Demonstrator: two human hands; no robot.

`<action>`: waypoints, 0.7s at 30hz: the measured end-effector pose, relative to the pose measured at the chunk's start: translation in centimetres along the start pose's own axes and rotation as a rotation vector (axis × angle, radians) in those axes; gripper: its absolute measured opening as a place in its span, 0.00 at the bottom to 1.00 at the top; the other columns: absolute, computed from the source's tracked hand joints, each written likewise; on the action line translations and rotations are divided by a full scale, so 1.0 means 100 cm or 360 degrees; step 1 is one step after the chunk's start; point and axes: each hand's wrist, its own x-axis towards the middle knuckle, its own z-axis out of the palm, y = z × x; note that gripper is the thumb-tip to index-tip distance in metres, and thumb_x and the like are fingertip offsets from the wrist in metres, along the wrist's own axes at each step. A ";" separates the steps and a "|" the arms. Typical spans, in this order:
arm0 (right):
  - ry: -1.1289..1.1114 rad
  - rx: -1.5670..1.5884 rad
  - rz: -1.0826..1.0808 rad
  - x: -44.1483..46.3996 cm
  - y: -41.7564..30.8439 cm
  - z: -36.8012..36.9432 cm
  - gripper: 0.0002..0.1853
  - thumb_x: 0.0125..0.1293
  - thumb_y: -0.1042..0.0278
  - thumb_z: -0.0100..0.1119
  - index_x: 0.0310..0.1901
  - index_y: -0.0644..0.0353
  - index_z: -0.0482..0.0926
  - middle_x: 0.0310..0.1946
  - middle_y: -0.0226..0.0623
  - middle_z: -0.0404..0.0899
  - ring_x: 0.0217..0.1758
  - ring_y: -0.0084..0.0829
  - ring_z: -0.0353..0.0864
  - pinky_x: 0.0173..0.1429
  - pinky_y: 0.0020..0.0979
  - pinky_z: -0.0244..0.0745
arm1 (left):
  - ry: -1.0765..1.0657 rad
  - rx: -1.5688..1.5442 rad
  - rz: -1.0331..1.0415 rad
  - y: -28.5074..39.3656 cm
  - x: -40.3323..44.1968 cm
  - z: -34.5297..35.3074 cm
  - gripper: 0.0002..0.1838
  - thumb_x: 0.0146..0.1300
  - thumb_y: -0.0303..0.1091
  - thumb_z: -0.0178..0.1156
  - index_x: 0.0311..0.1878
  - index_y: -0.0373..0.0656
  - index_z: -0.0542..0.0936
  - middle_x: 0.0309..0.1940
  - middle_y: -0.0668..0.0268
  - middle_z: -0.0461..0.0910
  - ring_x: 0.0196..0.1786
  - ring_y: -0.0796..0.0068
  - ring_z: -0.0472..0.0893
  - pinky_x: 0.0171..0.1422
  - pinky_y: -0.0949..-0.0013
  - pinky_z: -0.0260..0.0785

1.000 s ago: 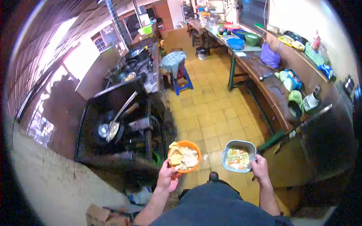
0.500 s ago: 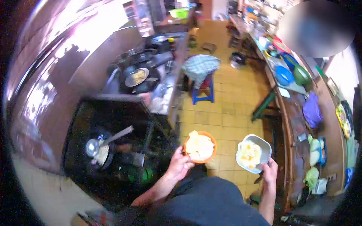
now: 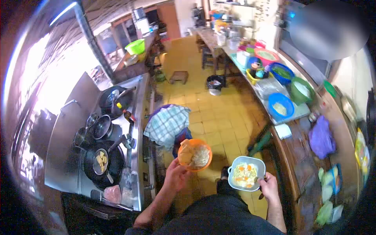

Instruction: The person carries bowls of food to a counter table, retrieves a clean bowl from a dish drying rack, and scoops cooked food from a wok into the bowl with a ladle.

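My left hand [image 3: 175, 175] is closed on the rim of an orange bowl [image 3: 196, 169], out in front of my body. Pale shredded food and light brown pieces [image 3: 188, 152] fill it. On the right, my right hand [image 3: 269, 185] grips the corner of a white square bowl [image 3: 234, 187]. Inside lies a creamy food with orange bits [image 3: 246, 173]. Something dark, like a handle, shows under my right fingers; I cannot make out what it is. Both bowls are held in the air above the tiled floor.
To the left is a stove with a large wok [image 3: 116, 164], a strainer of yellow pieces [image 3: 101, 161] and a smaller pan [image 3: 103, 127]. A checked cloth [image 3: 168, 122] covers a stool ahead. The right-hand table bears a blue bowl [image 3: 281, 111], a green bowl [image 3: 302, 93] and a purple bag [image 3: 322, 137].
My view has advanced and turned, so the stove and covered stool are closer. Both bowls stay in my hands and appear farther left in view, the white one also lower.
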 end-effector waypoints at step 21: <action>-0.0539 0.0484 -0.0314 0.846 -0.232 0.153 0.10 0.61 0.77 0.56 0.44 0.64 0.81 0.38 0.32 0.83 0.40 0.24 0.80 0.48 0.28 0.74 | 0.0431 -0.0268 0.0120 0.163 0.689 0.080 0.29 0.61 0.26 0.61 0.66 0.40 0.65 0.55 0.60 0.78 0.53 0.66 0.82 0.51 0.64 0.78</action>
